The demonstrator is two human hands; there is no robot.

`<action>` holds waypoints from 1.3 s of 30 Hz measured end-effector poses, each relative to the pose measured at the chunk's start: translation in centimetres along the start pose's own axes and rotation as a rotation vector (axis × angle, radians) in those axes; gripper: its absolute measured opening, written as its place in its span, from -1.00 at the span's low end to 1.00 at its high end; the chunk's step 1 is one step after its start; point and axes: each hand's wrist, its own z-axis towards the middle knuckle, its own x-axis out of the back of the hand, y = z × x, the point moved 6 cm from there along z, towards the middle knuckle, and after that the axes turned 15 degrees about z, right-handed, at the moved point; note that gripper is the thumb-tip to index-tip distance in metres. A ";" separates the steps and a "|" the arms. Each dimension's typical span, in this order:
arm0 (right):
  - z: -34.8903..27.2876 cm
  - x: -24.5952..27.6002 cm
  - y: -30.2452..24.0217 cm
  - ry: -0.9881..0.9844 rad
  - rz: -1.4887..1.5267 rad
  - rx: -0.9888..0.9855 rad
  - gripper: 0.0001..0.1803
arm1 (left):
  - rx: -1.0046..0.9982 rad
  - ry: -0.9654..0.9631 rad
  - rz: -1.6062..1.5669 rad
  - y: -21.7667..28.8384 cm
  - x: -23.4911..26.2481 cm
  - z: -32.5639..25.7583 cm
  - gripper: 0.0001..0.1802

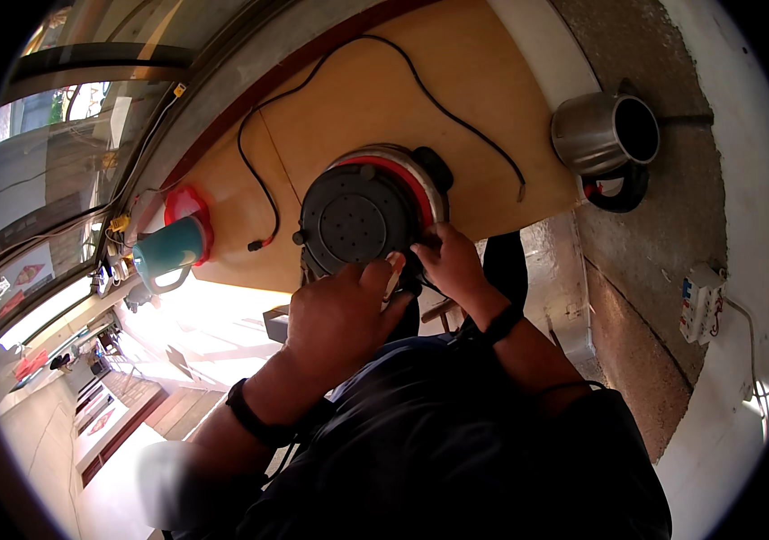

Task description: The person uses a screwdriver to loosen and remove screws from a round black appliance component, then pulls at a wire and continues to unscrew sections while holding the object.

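Observation:
An upturned round appliance (357, 216) lies at the near edge of the wooden table. Its black base is dotted with small holes and has stubby feet, with a red band and a metal rim around it. My left hand (339, 310) is closed at the near side of the base, around a small pale-and-orange handle (394, 270) whose working end is hidden. On the right, my right hand (458, 265) has its thumb and fingers pinched at the appliance's near right edge. Exactly what those fingertips grip is partly hidden.
A loose black power cord (411, 67) loops across the wooden table (483, 99) behind the appliance. To the left, a teal jug (171, 247) lies against a red plastic dish (190, 209). A steel kettle (587, 135) sits right of the table, with a wall socket box (701, 304) beyond.

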 end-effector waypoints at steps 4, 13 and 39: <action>0.0 0.0 -0.1 0.009 0.009 -0.003 -0.65 | -0.093 0.049 0.088 0.6 0.4 0.2 -0.57; 0.2 -0.1 0.2 0.003 0.024 -0.024 -0.65 | 0.033 -0.056 0.017 -0.4 0.6 0.6 -0.57; 0.3 0.0 0.1 -0.017 0.004 -0.037 -0.64 | -0.136 -0.001 0.090 0.7 1.1 1.7 -0.60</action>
